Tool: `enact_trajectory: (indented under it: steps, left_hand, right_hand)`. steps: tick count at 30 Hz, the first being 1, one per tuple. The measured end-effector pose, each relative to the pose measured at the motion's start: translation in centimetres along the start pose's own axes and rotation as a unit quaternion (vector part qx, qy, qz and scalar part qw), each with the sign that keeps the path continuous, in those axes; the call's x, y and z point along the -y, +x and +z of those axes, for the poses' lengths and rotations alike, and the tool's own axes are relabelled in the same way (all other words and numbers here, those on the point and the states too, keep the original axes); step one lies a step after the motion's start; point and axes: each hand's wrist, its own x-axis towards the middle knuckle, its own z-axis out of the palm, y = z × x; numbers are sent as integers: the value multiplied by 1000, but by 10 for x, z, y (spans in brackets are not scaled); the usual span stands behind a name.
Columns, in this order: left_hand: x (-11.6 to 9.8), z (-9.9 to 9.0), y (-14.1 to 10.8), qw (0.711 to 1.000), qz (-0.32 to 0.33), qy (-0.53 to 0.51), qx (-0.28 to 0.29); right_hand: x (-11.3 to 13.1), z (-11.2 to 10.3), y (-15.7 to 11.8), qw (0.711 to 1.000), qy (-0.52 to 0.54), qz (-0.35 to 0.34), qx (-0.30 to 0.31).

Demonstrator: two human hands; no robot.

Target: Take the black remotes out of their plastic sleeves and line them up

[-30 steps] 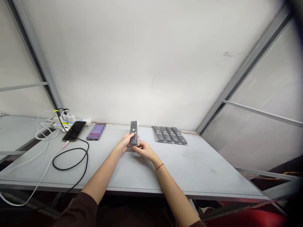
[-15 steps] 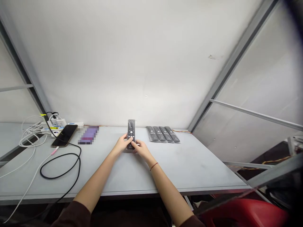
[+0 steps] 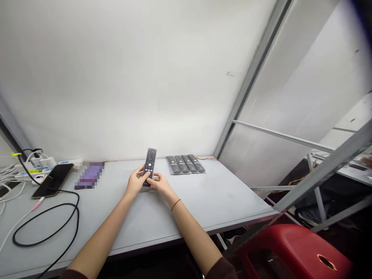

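Between my two hands I hold a black remote control (image 3: 150, 159) in a clear plastic sleeve, its buttons facing me and its top end pointing away. My left hand (image 3: 136, 180) is closed on its left side, the thumb across the lower buttons. From the right, my right hand (image 3: 160, 183) grips the lower end, its thumb close to the other thumb. Several more sleeved remote controls (image 3: 186, 164) lie side by side on the grey table (image 3: 203, 201), to the right of my hands near the wall.
To the left lie a phone (image 3: 54, 180), a blurred purple item (image 3: 90, 174) and a looped black cable (image 3: 45, 208). Behind them is a power strip with plugs (image 3: 43, 162). A metal frame post (image 3: 252, 77) rises at the right. A red stool (image 3: 296, 248) stands below the table's right edge.
The camera view has turned to the right, so the table and its things appear further left. Both hands still hold the remote control, which now leans slightly to the right.
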Motion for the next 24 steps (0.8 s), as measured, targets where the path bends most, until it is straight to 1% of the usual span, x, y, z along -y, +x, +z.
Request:
enact_trajectory:
  steps: [4, 9, 12, 14, 16, 18, 20, 24]
  left_hand:
    - [2, 1, -2, 999, -4, -27, -34]
    - [5, 5, -5, 995, -15, -61, -84]
    - [6, 6, -5, 994, -33, -72, -76]
    - [8, 4, -3, 993, -60, -74, -76]
    - [11, 0, -1, 988, -106, -69, -88]
    - [13, -3, 1, 983, -144, -66, -95]
    - [14, -5, 2, 981, -161, -66, -90]
    - [12, -4, 0, 983, -160, -42, -83]
  right_hand:
    - [3, 3, -3, 998, 59, 11, -6]
    - [0, 8, -6, 997, 78, 10, 8]
    - [3, 6, -4, 995, 99, -3, 2]
    - [10, -3, 2, 995, 89, -30, -36]
    - [21, -22, 9, 991, 52, -67, -104]
    - [34, -50, 18, 982, 27, -95, -160]
    - [45, -85, 26, 971, 4, -114, -209]
    - [60, -166, 33, 941, -81, -128, -301]
